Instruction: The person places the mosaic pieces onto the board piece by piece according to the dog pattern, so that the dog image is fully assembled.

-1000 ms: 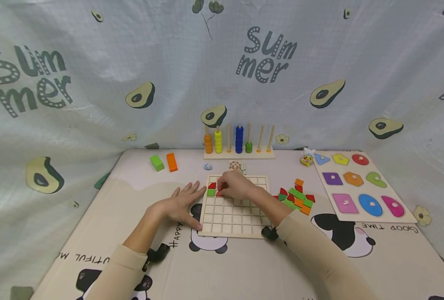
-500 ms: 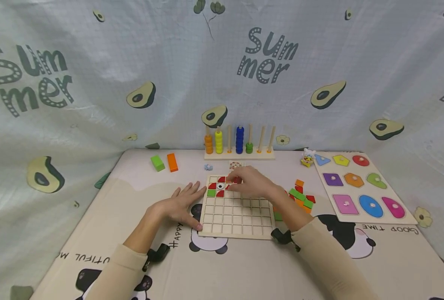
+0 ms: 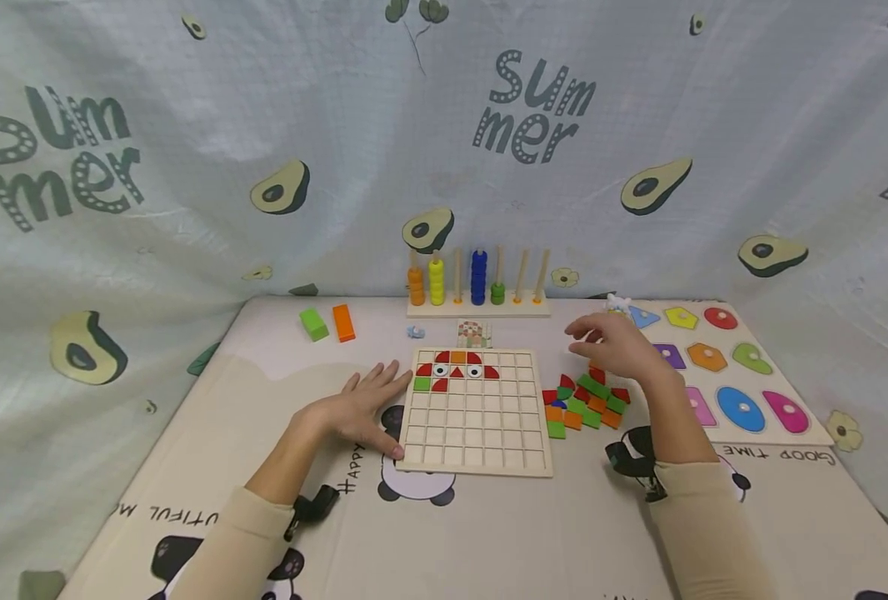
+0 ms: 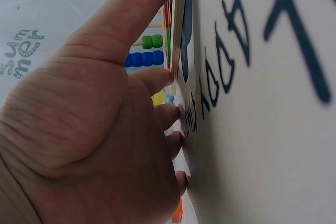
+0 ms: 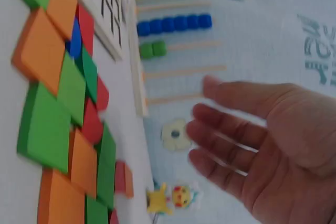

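A wooden grid board [image 3: 474, 425] lies mid-table, its upper left cells filled with red, orange and green tiles and two eye tiles [image 3: 440, 371]. My left hand [image 3: 361, 408] rests spread at the board's left edge, thumb and index finger touching it; the left wrist view shows the thumb along the rim. Above and behind the loose tile pile [image 3: 590, 404] hovers my right hand [image 3: 616, 343], fingers loosely bent with nothing between them. In the right wrist view, green, orange, red and blue tiles [image 5: 44, 127] lie beside that hand [image 5: 262, 140].
A peg stacker with coloured beads [image 3: 478, 279] stands at the back, a small patterned card [image 3: 475, 334] in front of it. A shape puzzle board [image 3: 729, 375] lies right. Green [image 3: 314, 326] and orange [image 3: 344, 323] blocks sit back left. A small figurine [image 5: 173, 198] stands behind the pile.
My right hand has left the board, moving right to above the tile pile, and its fingers hold nothing now. The red, orange and eye tiles on the board are uncovered. My left hand stays put.
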A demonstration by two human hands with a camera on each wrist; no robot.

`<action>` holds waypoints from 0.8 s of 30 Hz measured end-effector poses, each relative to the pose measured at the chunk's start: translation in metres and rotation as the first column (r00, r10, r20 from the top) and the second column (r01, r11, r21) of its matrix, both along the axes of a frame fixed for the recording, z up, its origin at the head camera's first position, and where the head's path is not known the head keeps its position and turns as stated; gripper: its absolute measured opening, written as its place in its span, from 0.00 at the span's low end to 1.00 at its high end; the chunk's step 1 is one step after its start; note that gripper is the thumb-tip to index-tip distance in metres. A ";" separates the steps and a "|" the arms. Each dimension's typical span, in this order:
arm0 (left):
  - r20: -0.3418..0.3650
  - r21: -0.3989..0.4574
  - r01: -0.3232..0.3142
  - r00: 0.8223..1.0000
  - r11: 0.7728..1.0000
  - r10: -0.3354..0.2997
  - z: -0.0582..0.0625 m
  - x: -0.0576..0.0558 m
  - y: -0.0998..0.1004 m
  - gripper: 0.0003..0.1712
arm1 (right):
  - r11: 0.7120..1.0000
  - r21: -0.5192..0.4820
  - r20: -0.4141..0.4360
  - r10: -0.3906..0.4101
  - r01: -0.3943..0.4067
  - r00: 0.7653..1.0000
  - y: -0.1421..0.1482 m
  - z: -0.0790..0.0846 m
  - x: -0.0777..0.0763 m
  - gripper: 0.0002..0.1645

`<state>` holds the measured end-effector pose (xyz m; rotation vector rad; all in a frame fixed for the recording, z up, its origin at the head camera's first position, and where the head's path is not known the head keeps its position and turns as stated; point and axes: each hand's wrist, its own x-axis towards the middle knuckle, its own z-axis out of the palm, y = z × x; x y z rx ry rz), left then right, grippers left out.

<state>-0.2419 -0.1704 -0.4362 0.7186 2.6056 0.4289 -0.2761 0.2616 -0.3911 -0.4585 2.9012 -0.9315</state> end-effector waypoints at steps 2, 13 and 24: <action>-0.004 0.002 0.003 1.000 1.000 -0.003 0.000 0.000 0.000 0.74 | 0.999 0.042 0.083 -0.015 0.012 0.996 0.013 -0.004 0.000 0.16; 0.002 0.002 -0.001 1.000 1.000 0.001 -0.004 -0.001 -0.001 0.74 | 0.991 0.023 0.208 0.124 -0.131 0.970 0.018 -0.031 -0.006 0.12; -0.003 0.011 0.001 1.000 1.000 -0.001 -0.003 -0.001 0.000 0.74 | 0.980 0.101 0.210 0.149 -0.173 0.966 0.000 -0.034 -0.007 0.09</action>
